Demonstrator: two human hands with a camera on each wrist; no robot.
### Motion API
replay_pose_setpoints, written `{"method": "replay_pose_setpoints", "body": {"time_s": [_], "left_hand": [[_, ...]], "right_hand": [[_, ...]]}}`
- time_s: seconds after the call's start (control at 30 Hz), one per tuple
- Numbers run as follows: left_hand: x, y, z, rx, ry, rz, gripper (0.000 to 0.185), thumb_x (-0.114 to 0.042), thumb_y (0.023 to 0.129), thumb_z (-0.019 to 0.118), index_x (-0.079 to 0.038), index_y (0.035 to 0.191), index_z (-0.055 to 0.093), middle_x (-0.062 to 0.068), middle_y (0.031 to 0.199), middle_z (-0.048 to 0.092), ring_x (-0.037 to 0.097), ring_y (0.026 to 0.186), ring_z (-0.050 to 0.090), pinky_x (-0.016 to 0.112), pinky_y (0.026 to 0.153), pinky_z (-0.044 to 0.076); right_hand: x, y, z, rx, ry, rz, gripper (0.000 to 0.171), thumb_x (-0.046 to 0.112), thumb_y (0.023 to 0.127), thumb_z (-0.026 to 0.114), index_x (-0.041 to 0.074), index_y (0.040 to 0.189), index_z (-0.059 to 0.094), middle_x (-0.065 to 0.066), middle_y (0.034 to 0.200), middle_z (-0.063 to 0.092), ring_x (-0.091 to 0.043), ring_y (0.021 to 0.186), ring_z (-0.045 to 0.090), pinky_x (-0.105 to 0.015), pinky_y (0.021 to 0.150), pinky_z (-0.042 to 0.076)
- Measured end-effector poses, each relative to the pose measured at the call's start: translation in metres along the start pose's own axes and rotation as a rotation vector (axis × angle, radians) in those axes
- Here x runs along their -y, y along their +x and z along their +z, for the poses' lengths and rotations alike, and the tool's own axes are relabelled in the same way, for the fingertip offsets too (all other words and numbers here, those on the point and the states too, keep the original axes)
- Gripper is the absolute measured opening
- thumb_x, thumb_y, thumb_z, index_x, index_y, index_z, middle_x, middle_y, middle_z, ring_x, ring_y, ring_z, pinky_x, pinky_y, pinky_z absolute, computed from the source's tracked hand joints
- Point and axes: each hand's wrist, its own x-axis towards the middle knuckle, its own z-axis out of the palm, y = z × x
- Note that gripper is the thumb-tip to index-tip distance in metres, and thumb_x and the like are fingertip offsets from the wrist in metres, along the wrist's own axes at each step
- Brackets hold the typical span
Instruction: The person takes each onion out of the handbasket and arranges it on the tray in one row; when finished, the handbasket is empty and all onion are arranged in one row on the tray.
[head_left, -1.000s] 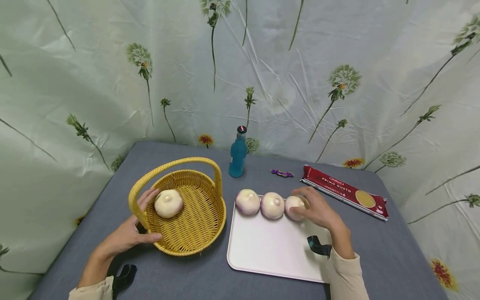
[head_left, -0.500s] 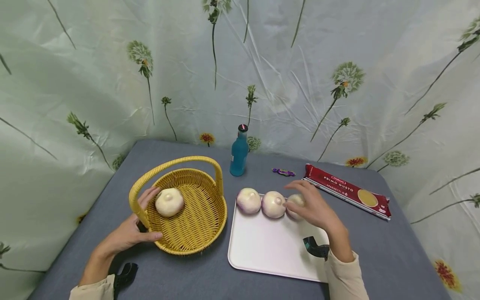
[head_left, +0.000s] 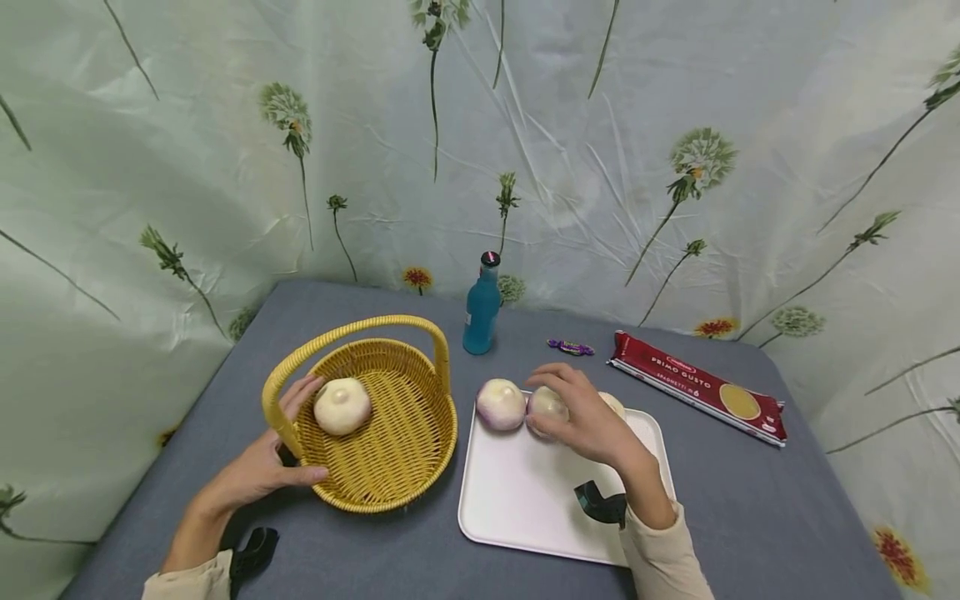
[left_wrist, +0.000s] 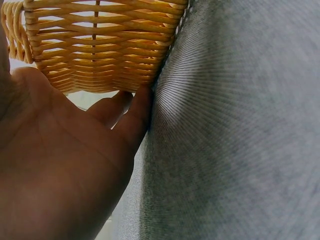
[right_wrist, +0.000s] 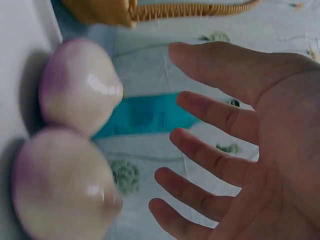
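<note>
In the head view, my left hand (head_left: 266,458) holds the left side of a yellow wicker basket (head_left: 405,417), its thumb lying over the near rim. The left wrist view shows the fingers reaching along the lower wicker wall (left_wrist: 100,55). One round white-and-purple turnip-like vegetable (head_left: 342,407) sits inside the basket. My right hand (head_left: 585,417) hovers over the middle of three such vegetables on a white tray (head_left: 525,500). The left one (head_left: 501,405) is fully visible; the right one (head_left: 612,404) is mostly hidden by the hand. In the right wrist view, the fingers are spread, apart from two vegetables (right_wrist: 65,185).
Behind the tray stand a blue bottle (head_left: 482,308) and a purple-wrapped candy (head_left: 571,347). A red spaghetti packet (head_left: 697,386) lies at the back right of the grey-blue table (head_left: 750,517). Flower-patterned cloth (head_left: 585,167) hangs behind.
My right hand has moved left from the right-hand vegetable on the tray to above the middle one. My left hand stays at the basket. The vegetables have not moved.
</note>
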Motion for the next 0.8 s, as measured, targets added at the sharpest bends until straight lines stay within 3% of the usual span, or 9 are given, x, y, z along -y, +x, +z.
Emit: {"method": "replay_pose_setpoints", "body": {"time_s": [0.5, 0.8], "left_hand": [[-0.002, 0.000, 0.001, -0.004, 0.010, 0.001, 0.115, -0.004, 0.075, 0.082, -0.023, 0.163, 0.011, 0.003, 0.169, -0.006, -0.002, 0.148, -0.005, 0.083, 0.095, 0.012], [-0.002, 0.000, 0.001, 0.001, -0.010, -0.004, 0.115, -0.002, 0.075, 0.082, -0.022, 0.163, 0.011, 0.003, 0.169, -0.006, -0.002, 0.147, -0.005, 0.083, 0.095, 0.010]], "right_hand": [[0.055, 0.019, 0.026, 0.131, 0.105, -0.106, 0.042, 0.031, 0.093, 0.072, 0.015, 0.131, 0.064, 0.001, 0.141, 0.052, -0.020, 0.134, 0.046, -0.047, 0.108, 0.042], [0.077, 0.030, 0.047, 0.165, 0.136, -0.157, 0.041, 0.029, 0.095, 0.071, 0.016, 0.132, 0.063, -0.004, 0.141, 0.053, -0.016, 0.134, 0.046, -0.041, 0.110, 0.041]]}}
